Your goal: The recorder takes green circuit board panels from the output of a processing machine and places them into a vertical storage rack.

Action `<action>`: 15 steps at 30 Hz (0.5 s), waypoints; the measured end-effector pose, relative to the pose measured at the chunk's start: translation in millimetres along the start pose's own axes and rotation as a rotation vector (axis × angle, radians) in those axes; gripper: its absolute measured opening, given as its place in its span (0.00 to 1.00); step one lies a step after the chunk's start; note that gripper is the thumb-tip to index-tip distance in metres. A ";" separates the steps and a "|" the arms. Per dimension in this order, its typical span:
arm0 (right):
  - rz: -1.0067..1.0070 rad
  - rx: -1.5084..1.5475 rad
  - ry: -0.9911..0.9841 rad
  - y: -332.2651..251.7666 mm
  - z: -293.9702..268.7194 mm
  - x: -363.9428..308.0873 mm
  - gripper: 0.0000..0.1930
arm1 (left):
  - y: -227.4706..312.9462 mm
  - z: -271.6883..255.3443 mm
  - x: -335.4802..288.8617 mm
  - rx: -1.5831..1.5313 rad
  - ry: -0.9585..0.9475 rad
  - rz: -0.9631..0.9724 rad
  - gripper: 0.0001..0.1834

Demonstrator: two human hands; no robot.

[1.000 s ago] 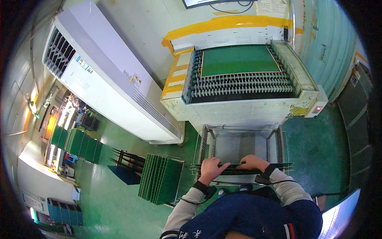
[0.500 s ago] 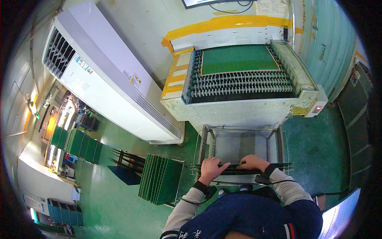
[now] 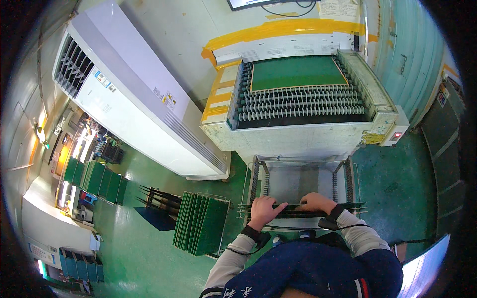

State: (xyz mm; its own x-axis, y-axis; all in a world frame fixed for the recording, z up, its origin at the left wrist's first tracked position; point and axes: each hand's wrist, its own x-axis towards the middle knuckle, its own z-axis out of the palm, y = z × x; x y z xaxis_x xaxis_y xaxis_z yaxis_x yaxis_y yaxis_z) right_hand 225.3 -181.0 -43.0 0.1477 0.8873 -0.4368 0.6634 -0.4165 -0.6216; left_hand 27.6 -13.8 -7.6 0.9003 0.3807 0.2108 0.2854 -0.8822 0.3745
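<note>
Several thin dark panels (image 3: 293,214) stand on edge at the near end of a wire rack cart (image 3: 254,179), which is right in front of me. My left hand (image 3: 266,212) lies across their top edges, fingers bent over the far side and thumb pointing right. A little to its right, my right hand (image 3: 317,202) is closed over the same edges, its fingertips partly hidden among the panels. Beyond the cart, a flat green panel (image 3: 298,73) lies on the rollers (image 3: 303,107) of a conveyor machine.
A tall white air conditioner (image 3: 149,104) stands left of the machine (image 3: 293,139). On the floor at left are a rack of upright green panels (image 3: 198,223) and a dark rack (image 3: 161,203). A bright screen or panel (image 3: 425,268) is at lower right.
The green panel on the rollers has shifted slightly away from me. Both hands stay in place on the upright panels.
</note>
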 end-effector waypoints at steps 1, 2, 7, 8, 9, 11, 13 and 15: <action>-0.009 -0.005 0.005 1.7 1.0 0.7 0.31 | -0.3 0.3 0.0 0.004 -0.003 0.000 0.30; -0.013 -0.006 0.006 1.8 1.3 1.0 0.31 | -0.9 0.8 -0.3 0.003 -0.005 -0.002 0.31; -0.015 -0.033 0.010 7.4 5.6 5.4 0.30 | -1.3 1.6 -0.1 0.016 -0.024 -0.010 0.31; -0.011 -0.028 0.006 5.3 4.4 4.4 0.30 | -1.3 1.5 -0.4 0.013 -0.023 -0.012 0.31; -0.008 -0.023 0.002 3.2 3.1 3.1 0.30 | -1.3 1.4 -0.8 0.010 -0.023 -0.015 0.31; -0.002 -0.012 0.000 1.8 2.2 2.1 0.30 | -0.6 0.6 -0.9 0.007 -0.028 -0.018 0.31; 0.004 0.000 0.002 2.6 2.8 2.0 0.30 | 0.6 -1.1 -0.2 0.007 -0.040 -0.019 0.31; 0.007 0.007 -0.010 -0.1 0.6 0.9 0.30 | -0.2 -0.6 -0.3 0.003 -0.043 -0.019 0.31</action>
State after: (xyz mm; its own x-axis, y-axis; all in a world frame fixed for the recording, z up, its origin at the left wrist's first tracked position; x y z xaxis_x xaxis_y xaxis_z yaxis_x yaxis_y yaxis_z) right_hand 224.9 -180.2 -43.7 0.1448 0.8825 -0.4474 0.6576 -0.4237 -0.6229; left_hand 27.0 -13.6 -7.2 0.9081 0.3852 0.1646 0.3035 -0.8759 0.3751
